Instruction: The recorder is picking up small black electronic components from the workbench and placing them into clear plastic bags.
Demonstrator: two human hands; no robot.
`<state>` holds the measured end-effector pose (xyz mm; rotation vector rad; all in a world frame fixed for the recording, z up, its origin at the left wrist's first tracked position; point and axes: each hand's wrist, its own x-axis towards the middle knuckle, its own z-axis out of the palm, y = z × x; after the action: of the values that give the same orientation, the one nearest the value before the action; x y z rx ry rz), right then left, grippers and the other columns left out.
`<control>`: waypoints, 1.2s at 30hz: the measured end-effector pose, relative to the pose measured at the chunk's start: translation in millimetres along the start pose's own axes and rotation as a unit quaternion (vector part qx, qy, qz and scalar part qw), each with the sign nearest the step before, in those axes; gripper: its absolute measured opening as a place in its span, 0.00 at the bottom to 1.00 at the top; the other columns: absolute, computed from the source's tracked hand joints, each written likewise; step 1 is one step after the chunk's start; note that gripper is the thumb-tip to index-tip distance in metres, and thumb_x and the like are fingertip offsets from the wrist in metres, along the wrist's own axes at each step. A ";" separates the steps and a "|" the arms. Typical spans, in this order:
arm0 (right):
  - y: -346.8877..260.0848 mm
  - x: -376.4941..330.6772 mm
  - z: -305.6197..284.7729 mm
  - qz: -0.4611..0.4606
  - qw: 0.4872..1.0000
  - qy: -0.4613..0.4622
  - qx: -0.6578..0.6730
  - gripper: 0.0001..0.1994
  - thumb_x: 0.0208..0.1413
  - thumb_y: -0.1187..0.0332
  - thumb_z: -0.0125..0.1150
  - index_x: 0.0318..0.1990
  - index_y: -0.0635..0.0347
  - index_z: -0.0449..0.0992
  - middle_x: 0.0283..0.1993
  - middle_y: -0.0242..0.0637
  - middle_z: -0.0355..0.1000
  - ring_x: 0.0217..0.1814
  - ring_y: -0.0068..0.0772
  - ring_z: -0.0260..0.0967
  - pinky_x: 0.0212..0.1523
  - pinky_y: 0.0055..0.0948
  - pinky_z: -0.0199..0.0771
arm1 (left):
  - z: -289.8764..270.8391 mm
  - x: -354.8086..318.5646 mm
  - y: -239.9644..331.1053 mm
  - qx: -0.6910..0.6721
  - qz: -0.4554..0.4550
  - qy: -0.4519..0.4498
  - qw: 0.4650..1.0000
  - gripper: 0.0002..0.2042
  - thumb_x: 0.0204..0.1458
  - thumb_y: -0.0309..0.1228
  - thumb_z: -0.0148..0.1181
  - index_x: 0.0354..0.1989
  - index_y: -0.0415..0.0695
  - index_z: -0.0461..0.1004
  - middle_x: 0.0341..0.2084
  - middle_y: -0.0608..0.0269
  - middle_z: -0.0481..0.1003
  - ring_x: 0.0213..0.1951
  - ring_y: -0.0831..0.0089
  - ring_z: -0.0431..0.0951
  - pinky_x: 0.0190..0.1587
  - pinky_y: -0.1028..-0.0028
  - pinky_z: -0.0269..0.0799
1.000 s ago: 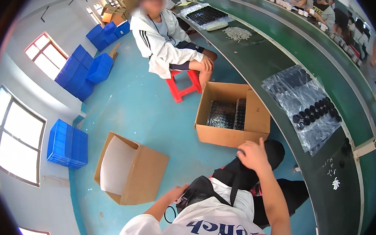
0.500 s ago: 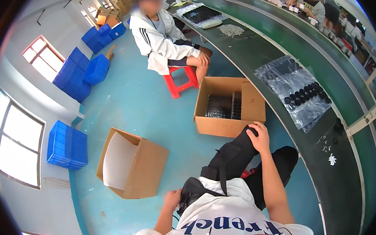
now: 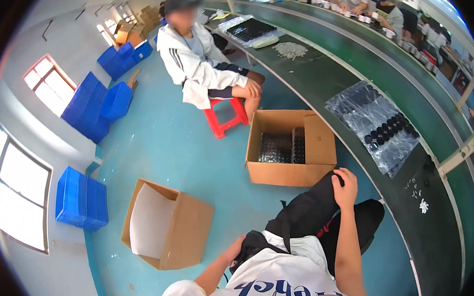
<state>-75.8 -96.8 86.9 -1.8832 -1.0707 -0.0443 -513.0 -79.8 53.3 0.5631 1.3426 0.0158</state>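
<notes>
My right hand (image 3: 346, 187) lies over my bent knee, in black trousers (image 3: 311, 203), with its fingers curved over the knee and holding nothing. At my hip, my left hand (image 3: 234, 249) rests against the bunched black cloth (image 3: 253, 243); its fingers are mostly hidden. Just beyond my knee stands an open cardboard box (image 3: 282, 173) with black trays (image 3: 275, 148) of small round parts inside. To the right, on the green conveyor table (image 3: 350, 135), clear plastic bags (image 3: 356, 108) lie with rows of round black parts (image 3: 390, 130). A small pile of white pieces (image 3: 424, 206) is nearer me.
Another open cardboard box (image 3: 190, 229) with a white sheet stands on the floor to my left. A person (image 3: 199, 69) sits on a red stool (image 3: 227, 116) ahead. Blue crates (image 3: 81, 198) line the wall. A metal post (image 3: 460, 156) rises beside the conveyor. Several people work across it.
The view has tilted up slightly, so boxes and table sit lower in the picture. My right hand stays on the knee, and my left hand stays at the hip.
</notes>
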 end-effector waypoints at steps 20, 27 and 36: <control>80.0 24.1 0.9 0.107 0.990 -0.083 -0.035 0.12 0.61 0.62 0.62 0.47 0.56 0.84 0.58 0.41 0.77 0.63 0.49 0.72 0.65 0.44 0.68 | 49.7 6.8 61.5 0.282 -0.045 0.020 0.958 0.48 0.60 0.74 0.40 0.74 0.42 0.61 0.71 0.56 0.63 0.67 0.63 0.65 0.70 0.61 0.57; 13.7 22.2 15.7 -0.021 0.922 -0.381 -0.063 0.15 0.58 0.54 0.62 0.46 0.48 0.86 0.52 0.32 0.82 0.57 0.42 0.77 0.67 0.52 0.66 | 78.4 8.0 93.7 0.266 0.013 -0.015 0.964 0.49 0.59 0.73 0.41 0.70 0.37 0.66 0.68 0.51 0.67 0.68 0.55 0.65 0.72 0.59 0.54; 18.6 28.8 8.4 -0.045 0.897 -0.410 -0.160 0.16 0.62 0.54 0.57 0.38 0.51 0.87 0.41 0.38 0.83 0.46 0.45 0.79 0.72 0.58 0.57 | 69.6 7.1 95.9 0.368 -0.004 -0.009 0.930 0.45 0.58 0.71 0.45 0.58 0.35 0.77 0.59 0.48 0.76 0.61 0.59 0.74 0.63 0.59 0.66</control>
<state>-48.5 -75.1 81.7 -2.1998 -1.7996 0.6076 -418.0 -20.4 92.5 1.1836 1.3132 -0.5186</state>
